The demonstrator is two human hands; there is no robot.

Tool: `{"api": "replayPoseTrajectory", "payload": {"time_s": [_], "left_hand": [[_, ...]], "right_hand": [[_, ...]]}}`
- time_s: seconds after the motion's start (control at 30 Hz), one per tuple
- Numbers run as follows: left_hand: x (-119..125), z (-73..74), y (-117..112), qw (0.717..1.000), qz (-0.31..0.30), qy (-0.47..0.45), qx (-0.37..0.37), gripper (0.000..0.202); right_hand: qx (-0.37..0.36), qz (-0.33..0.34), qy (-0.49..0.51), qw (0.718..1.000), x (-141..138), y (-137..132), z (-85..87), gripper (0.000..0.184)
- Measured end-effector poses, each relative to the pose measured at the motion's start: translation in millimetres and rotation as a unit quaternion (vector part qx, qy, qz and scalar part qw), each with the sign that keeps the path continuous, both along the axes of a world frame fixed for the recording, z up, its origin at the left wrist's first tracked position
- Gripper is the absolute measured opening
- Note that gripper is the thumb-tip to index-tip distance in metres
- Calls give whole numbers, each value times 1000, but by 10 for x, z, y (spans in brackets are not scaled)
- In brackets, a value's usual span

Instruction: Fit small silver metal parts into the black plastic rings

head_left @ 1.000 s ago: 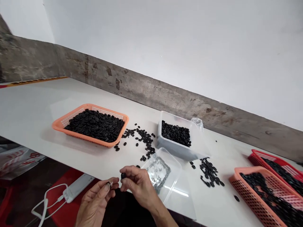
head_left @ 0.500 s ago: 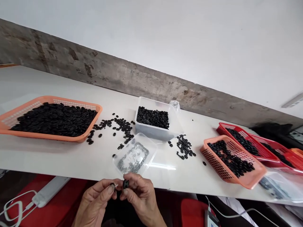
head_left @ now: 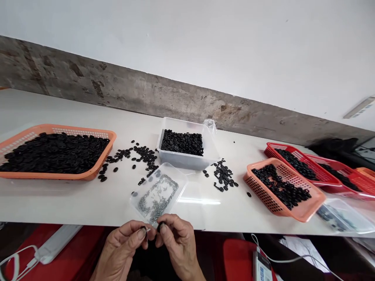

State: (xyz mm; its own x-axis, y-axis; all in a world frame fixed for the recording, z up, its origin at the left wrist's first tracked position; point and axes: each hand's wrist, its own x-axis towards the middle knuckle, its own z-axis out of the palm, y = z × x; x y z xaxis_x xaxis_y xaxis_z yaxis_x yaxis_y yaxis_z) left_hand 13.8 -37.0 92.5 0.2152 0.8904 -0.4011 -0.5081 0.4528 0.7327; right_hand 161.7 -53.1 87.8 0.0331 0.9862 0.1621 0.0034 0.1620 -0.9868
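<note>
My left hand [head_left: 125, 246] and my right hand [head_left: 177, 244] meet below the front edge of the white table [head_left: 88, 203]. The right thumb and forefinger pinch a small black ring-shaped part [head_left: 161, 225]. Pinched in the left fingers is a tiny silvery piece [head_left: 146, 230], with something dark beside it. Just beyond the hands lies a clear shallow tray of small metal pieces [head_left: 158, 194]. Loose black rings [head_left: 140, 156] are scattered behind it.
An orange basket of black rings [head_left: 52, 152] stands at the left, a clear tub of rings [head_left: 183, 144] in the middle, another orange basket [head_left: 283, 189] and red baskets [head_left: 301, 166] at the right. A white power strip [head_left: 55, 244] and a phone [head_left: 260, 267] lie below.
The view has swung to the right, bringing the right-hand baskets into sight. My hands have stayed together, and the black ring has moved closer to the left fingertips.
</note>
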Motion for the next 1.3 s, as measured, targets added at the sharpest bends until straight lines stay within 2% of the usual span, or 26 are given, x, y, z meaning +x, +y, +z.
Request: {"api": "replayPoseTrajectory", "payload": {"time_s": [0.17, 0.37, 0.57, 0.77, 0.93, 1.1, 1.3], "left_hand": [[-13, 55, -17, 1000, -21, -6, -10, 17], [-27, 30, -17, 999, -37, -9, -10, 16], [-44, 21, -31, 999, -29, -17, -27, 14], [-66, 28, -29, 999, -35, -14, -32, 14], [-100, 32, -36, 998, -63, -2, -11, 17], [-104, 33, -49, 997, -82, 14, 6, 17], [-90, 8, -42, 996, -88, 21, 15, 16]], "right_hand": [[9, 23, 5, 1000, 21, -22, -52, 17], [48, 56, -96, 993, 57, -55, 6, 27], [79, 68, -205, 973, 24, -57, 65, 36], [65, 125, -201, 970, 32, -50, 125, 33], [79, 120, -131, 981, 93, -34, 55, 21], [95, 105, -167, 976, 101, -12, 76, 30], [118, 134, -190, 965, 75, 36, 137, 43]]}}
